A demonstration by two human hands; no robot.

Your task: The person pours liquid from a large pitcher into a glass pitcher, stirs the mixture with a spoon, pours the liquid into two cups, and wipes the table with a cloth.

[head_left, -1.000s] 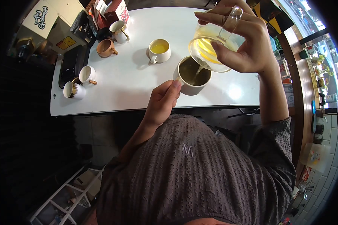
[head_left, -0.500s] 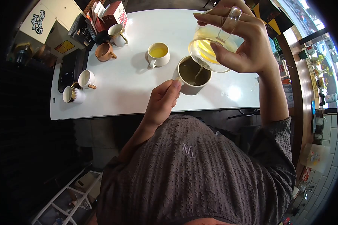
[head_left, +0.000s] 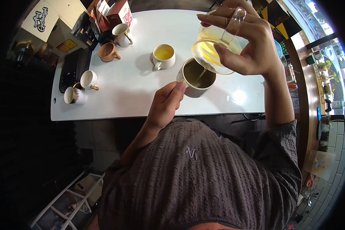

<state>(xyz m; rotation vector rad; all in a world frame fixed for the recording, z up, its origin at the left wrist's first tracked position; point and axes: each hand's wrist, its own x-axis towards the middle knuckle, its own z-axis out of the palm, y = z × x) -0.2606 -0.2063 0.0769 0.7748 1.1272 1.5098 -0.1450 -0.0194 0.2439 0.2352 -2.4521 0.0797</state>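
My left hand [head_left: 165,103] is closed on the handle of a wide off-white mug [head_left: 198,92] near the table's front edge. Above that mug, my right hand [head_left: 253,46] grips a clear glass jug [head_left: 204,40] with a glass handle, tipped steeply towards the mug. A thin stream of pale yellow liquid runs from the jug's rim into the mug, which holds liquid that looks dark. Just left of it stands a smaller white cup [head_left: 167,64] with yellow liquid inside, touched by neither hand.
On the white table [head_left: 122,96], a brown cup [head_left: 109,53] and a white mug with a gold handle [head_left: 121,35] stand at the back left. Two more white cups, one plain [head_left: 88,79] and one gold-patterned [head_left: 75,96], sit beside a black tray-like device [head_left: 72,69]. A red box [head_left: 119,14] is behind.
Liquid keeps running from the tilted jug into the mug. Both hands hold nearly the same positions; the view has shifted very slightly.
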